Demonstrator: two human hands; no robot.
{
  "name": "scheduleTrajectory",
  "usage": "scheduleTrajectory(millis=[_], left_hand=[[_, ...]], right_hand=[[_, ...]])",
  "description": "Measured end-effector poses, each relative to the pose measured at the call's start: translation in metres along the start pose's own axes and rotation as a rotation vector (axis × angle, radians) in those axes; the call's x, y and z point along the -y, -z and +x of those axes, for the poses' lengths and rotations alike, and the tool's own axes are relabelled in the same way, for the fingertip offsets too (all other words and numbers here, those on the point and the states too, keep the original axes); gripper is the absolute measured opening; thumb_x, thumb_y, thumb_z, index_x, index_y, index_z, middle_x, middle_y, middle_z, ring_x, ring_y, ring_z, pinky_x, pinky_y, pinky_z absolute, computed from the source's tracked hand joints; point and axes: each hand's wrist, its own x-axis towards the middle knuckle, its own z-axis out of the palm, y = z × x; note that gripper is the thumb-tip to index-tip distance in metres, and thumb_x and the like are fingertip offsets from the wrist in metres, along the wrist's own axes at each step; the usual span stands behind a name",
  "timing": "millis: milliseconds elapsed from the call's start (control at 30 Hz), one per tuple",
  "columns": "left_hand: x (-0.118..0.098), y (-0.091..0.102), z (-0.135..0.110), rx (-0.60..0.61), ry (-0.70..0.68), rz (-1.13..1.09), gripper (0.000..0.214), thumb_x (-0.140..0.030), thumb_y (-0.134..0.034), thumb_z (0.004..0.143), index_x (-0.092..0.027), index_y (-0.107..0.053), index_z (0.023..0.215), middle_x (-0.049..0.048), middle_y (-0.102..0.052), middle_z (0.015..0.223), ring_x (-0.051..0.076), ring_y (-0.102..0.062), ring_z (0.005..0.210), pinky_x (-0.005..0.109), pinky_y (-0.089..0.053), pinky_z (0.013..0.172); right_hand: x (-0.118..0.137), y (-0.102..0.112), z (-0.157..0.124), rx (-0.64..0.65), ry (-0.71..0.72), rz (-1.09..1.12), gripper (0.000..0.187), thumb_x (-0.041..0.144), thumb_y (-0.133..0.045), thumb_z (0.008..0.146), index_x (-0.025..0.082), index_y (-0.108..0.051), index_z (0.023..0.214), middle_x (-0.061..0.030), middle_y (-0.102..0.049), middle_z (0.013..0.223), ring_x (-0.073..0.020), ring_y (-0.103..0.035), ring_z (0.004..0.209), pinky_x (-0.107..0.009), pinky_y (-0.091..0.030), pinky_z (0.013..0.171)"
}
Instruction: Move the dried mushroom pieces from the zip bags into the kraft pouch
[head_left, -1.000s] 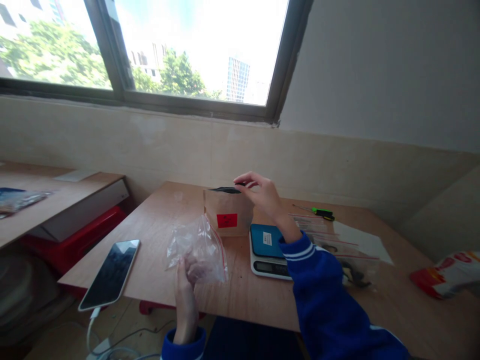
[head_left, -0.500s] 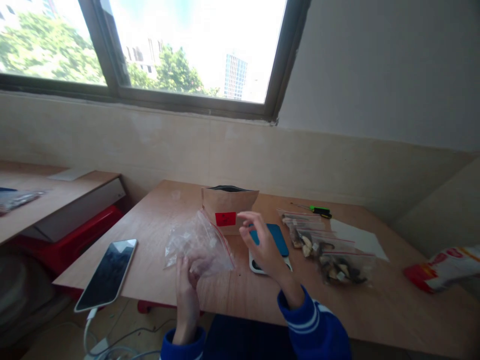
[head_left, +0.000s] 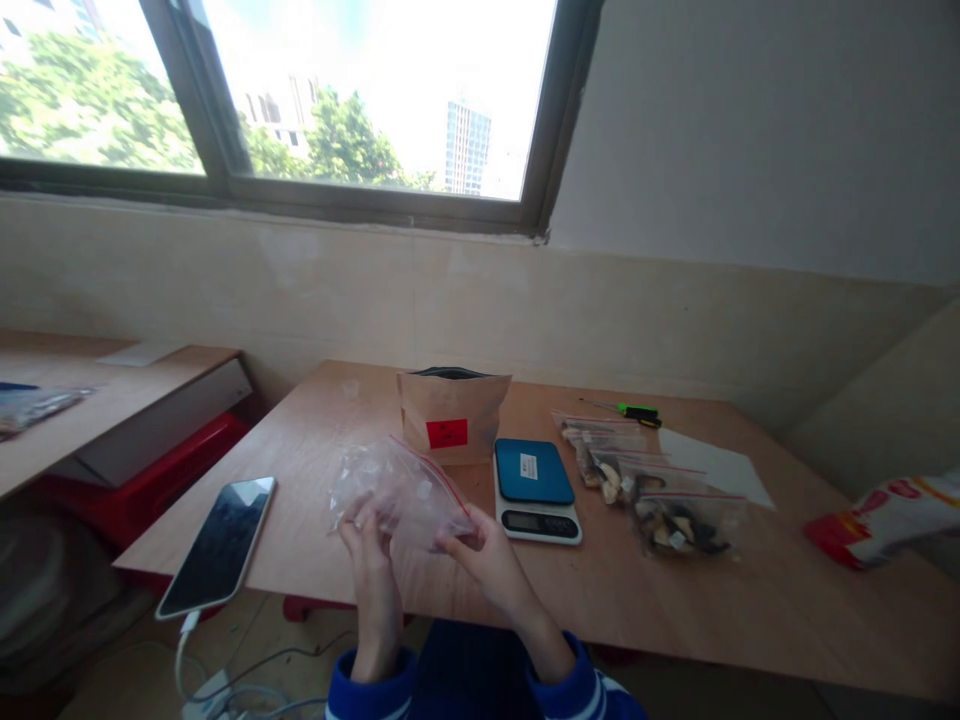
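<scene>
Gripping a clear zip bag point(head_left: 412, 495) with left hand point(head_left: 375, 580) and right hand point(head_left: 499, 570), I judge the next move calls for parting its red-striped mouth point(head_left: 437, 471).

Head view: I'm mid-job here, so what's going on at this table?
A person has both hands on a clear zip bag: the left hand is at its near left side, and the right hand grips it by the right end of its red zip line. Behind it, a brown paper bag stands open at the top. A blue-topped scale sits to the right, with filled zip bags beyond it. A phone lies at the left, cable plugged in.
</scene>
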Motion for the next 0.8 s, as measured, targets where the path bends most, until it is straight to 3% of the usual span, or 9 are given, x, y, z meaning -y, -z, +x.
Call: scheduleTrajectory(millis=[100,200,333,467,567,667,733,800], left_hand=[[0.0,0.007,0.007,-0.078,-0.02,0.069,0.028,-0.045,-0.05,0.088,-0.024,-0.047,0.106,-0.0001,-0.065,0.085,0.015,-0.066,0.075,0.032,-0.051,0.076],[-0.002,0.01,0.014,-0.07,-0.115,0.132,0.027,-0.046,-0.055,0.085,-0.024,-0.046,0.099,-0.0065,-0.057,0.066,0.011,-0.058,0.053,0.023,-0.048,0.054],[-0.01,0.01,0.019,0.032,-0.21,0.233,0.03,-0.048,-0.057,0.083,-0.023,-0.047,0.097,-0.0082,-0.052,0.059,0.009,-0.05,0.045,0.019,-0.043,0.044],[-0.014,0.011,0.022,0.089,-0.209,0.299,0.037,-0.054,-0.056,0.082,-0.023,-0.049,0.101,-0.0075,-0.053,0.061,0.008,-0.048,0.044,0.018,-0.041,0.041],[-0.009,0.015,0.027,0.114,-0.119,0.287,0.054,-0.065,-0.054,0.077,-0.02,-0.053,0.108,-0.0014,-0.061,0.075,0.01,-0.057,0.055,0.021,-0.046,0.048],[-0.002,0.018,0.027,0.146,0.115,0.205,0.074,-0.074,-0.062,0.061,-0.016,-0.056,0.107,0.0032,-0.065,0.079,0.013,-0.06,0.06,0.025,-0.049,0.052],[0.001,0.021,0.024,0.202,0.24,0.211,0.077,-0.068,-0.072,0.051,-0.016,-0.057,0.106,0.0031,-0.066,0.078,0.013,-0.058,0.056,0.025,-0.047,0.051],[0.001,0.024,0.019,0.254,0.251,0.275,0.073,-0.059,-0.079,0.05,-0.017,-0.059,0.106,0.0037,-0.067,0.08,0.014,-0.06,0.06,0.024,-0.046,0.053]], right_hand=[[-0.009,0.003,-0.005,0.021,-0.084,0.061,0.05,0.056,-0.083,0.055,0.019,-0.054,0.073,0.0003,-0.063,0.067,-0.0177,-0.065,0.062,-0.033,-0.053,0.066],[-0.018,0.001,-0.012,0.039,-0.132,0.068,0.052,0.055,-0.085,0.052,0.018,-0.055,0.073,0.0012,-0.062,0.063,-0.0152,-0.061,0.056,-0.03,-0.051,0.06],[-0.024,0.0,-0.017,0.058,-0.08,0.064,0.051,0.057,-0.08,0.061,0.017,-0.059,0.085,-0.0003,-0.063,0.073,-0.0138,-0.06,0.061,-0.027,-0.049,0.059],[-0.025,0.004,-0.016,0.031,-0.003,0.051,0.048,0.06,-0.071,0.071,0.016,-0.057,0.085,-0.0017,-0.062,0.076,-0.0123,-0.059,0.064,-0.023,-0.047,0.055],[-0.021,0.007,-0.014,-0.014,0.023,0.061,0.047,0.061,-0.068,0.073,0.016,-0.056,0.081,-0.0001,-0.06,0.069,-0.0107,-0.057,0.059,-0.022,-0.045,0.054],[-0.016,0.008,-0.011,-0.139,0.036,0.072,0.048,0.061,-0.07,0.071,0.016,-0.056,0.081,0.0003,-0.061,0.067,-0.0098,-0.056,0.056,-0.022,-0.044,0.054],[-0.013,0.008,-0.009,-0.181,0.041,0.073,0.049,0.059,-0.073,0.068,0.016,-0.057,0.081,0.0002,-0.061,0.068,-0.0094,-0.056,0.055,-0.022,-0.043,0.054],[-0.012,0.009,-0.008,-0.171,0.042,0.071,0.049,0.061,-0.074,0.067,0.016,-0.057,0.08,0.0005,-0.061,0.068,-0.0094,-0.055,0.055,-0.022,-0.042,0.052]])
